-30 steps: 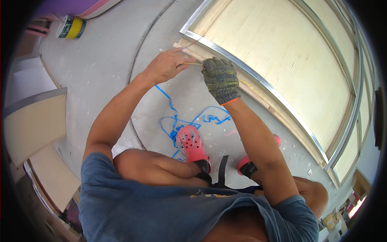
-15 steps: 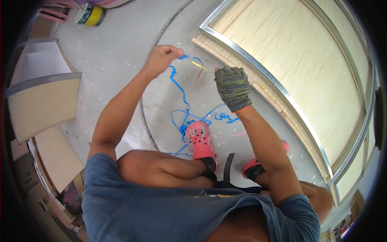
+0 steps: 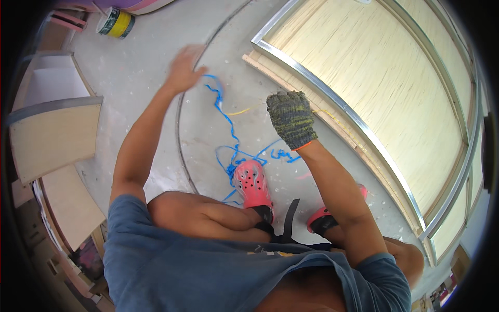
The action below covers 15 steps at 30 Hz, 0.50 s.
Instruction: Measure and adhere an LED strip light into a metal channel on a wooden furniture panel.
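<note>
My bare left hand (image 3: pixel 186 70) is blurred over the floor, with its thumb apart from the fingers and nothing seen in it. Just beside it, a crinkled blue strap (image 3: pixel 227 118) runs down to a tangle near my left shoe. A short yellow strand (image 3: pixel 237 112) crosses the strap. My right hand (image 3: pixel 292 119), in a dark green knitted glove, is closed in a fist beside the wooden edge of a panel. From behind the fist a thin yellow string (image 3: pixel 332 115) trails along that edge; the fingertips are hidden.
A large metal-framed plywood panel (image 3: pixel 364 67) fills the right side. My pink clogs (image 3: pixel 252 182) stand on the grey floor (image 3: pixel 140 88). Curved wooden pieces (image 3: pixel 57 135) lie at the left, and a paint-stained bucket (image 3: pixel 117 23) stands at the far left.
My left hand has moved left, away from the right one, and its pinch has opened. The blue strap and yellow strand have dropped from it. The gloved fist has shifted slightly left and nearer.
</note>
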Each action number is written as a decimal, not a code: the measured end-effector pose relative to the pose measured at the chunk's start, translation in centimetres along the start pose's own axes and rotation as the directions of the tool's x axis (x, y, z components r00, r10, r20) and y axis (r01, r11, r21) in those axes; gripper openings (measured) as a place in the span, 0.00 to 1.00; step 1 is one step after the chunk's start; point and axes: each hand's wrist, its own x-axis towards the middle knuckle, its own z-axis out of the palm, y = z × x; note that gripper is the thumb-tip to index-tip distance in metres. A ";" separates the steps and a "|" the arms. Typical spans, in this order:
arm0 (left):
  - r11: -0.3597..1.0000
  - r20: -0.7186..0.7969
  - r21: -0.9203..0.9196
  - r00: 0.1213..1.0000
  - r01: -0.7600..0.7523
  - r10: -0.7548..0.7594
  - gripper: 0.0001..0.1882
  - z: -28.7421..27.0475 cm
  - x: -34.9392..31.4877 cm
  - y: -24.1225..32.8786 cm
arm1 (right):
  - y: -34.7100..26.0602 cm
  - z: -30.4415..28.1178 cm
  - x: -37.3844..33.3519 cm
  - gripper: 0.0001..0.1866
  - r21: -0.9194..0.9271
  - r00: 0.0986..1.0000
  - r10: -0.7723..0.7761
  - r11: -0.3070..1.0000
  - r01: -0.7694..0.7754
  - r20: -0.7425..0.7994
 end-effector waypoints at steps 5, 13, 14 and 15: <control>0.813 0.418 -0.576 0.824 -0.087 0.384 0.33 -0.4 0.8 12.9 | 0.1 -0.1 0.4 0.04 0.060 1.000 0.013 0.998 -0.014 0.008; 0.603 0.680 -0.661 0.695 0.446 0.232 0.14 0.2 2.5 8.4 | -0.5 -0.4 1.9 0.13 0.096 0.979 0.201 0.975 -0.199 -0.015; 0.602 0.682 -0.660 0.696 0.450 0.227 0.14 0.0 3.0 7.5 | -0.3 -0.1 2.0 0.19 0.103 0.960 0.278 0.955 -0.277 -0.001; 0.648 0.680 -0.620 0.715 0.444 0.161 0.12 -0.5 4.0 7.4 | 0.2 0.6 1.6 0.19 0.097 0.959 0.282 0.955 -0.281 0.006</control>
